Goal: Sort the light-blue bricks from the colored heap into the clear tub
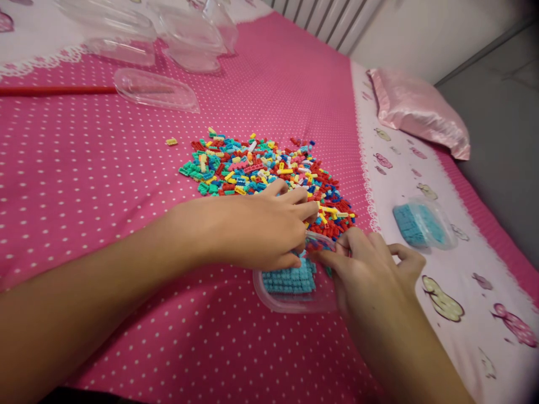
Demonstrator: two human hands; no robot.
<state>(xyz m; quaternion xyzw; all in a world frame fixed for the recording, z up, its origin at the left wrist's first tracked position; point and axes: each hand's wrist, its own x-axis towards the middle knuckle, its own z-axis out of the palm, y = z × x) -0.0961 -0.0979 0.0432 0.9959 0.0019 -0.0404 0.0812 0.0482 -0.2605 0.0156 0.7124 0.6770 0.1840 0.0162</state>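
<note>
My left hand (269, 224) lies over the near side of a heap of small toy building bricks (261, 163) in many colours. Its fingers are bent and apart, with the tips among the bricks and the thumb above a clear plastic container (273, 303). Inside that container, rows of light-blue bricks (290, 279) are packed tightly at the left. At the container's right rim is my right hand (370, 264), thumb and forefinger closed on the edge. Its fingertips are partly hidden, so any brick between them cannot be made out.
A second clear container (442, 227) with light-blue bricks sits to the right, near a pink pillow (421, 109). Several clear containers (189, 33) lie at the back left. A red stick (54, 91) touches a clear scoop-shaped piece (155, 90). One yellow brick (171, 142) lies apart.
</note>
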